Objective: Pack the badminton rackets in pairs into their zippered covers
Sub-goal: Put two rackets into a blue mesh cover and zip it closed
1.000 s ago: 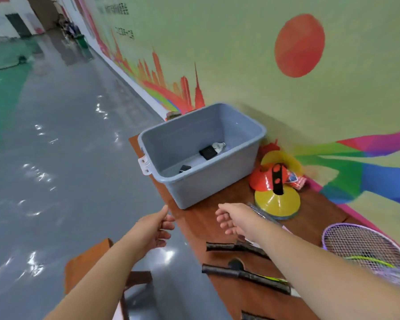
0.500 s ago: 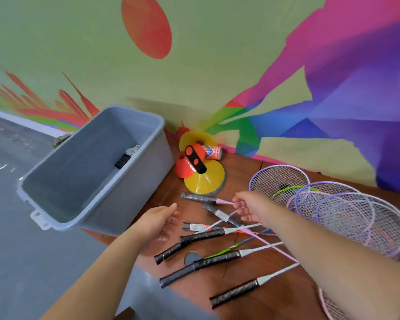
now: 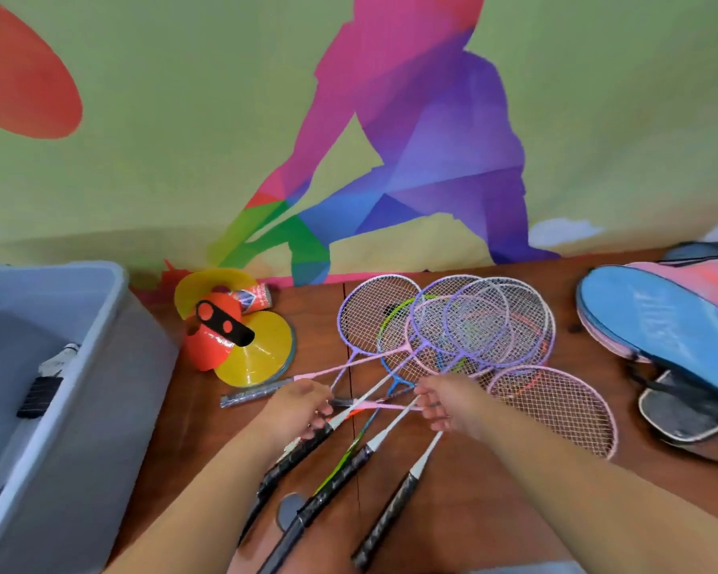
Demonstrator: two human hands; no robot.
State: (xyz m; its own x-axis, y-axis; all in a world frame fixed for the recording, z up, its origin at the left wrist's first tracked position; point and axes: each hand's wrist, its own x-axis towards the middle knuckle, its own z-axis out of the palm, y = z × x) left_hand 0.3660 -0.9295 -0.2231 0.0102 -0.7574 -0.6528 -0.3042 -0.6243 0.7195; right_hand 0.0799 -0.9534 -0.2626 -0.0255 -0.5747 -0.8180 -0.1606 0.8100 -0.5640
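Observation:
Several badminton rackets (image 3: 465, 329) lie fanned on the wooden table (image 3: 465, 461), their purple and pink heads overlapping near the wall and their black handles pointing toward me. My left hand (image 3: 297, 410) curls its fingers over a racket shaft just above a black grip. My right hand (image 3: 448, 406) pinches a thin pink shaft where the shafts cross. One pink-rimmed racket (image 3: 556, 408) lies apart on the right. Zippered covers are stacked at the far right, a blue cover (image 3: 660, 325) on pink ones and a black-and-grey cover (image 3: 680, 412) in front.
A large grey plastic bin (image 3: 108, 366) fills the left side and holds a shuttlecock and a dark object. Yellow and orange disc cones (image 3: 253, 358) and a shuttlecock tube (image 3: 258, 298) sit by the painted wall. The table's front edge runs just under my forearms.
The view swung right from the bin to the racket pile. Both hands moved onto the crossing shafts, and the covers came into sight at the right.

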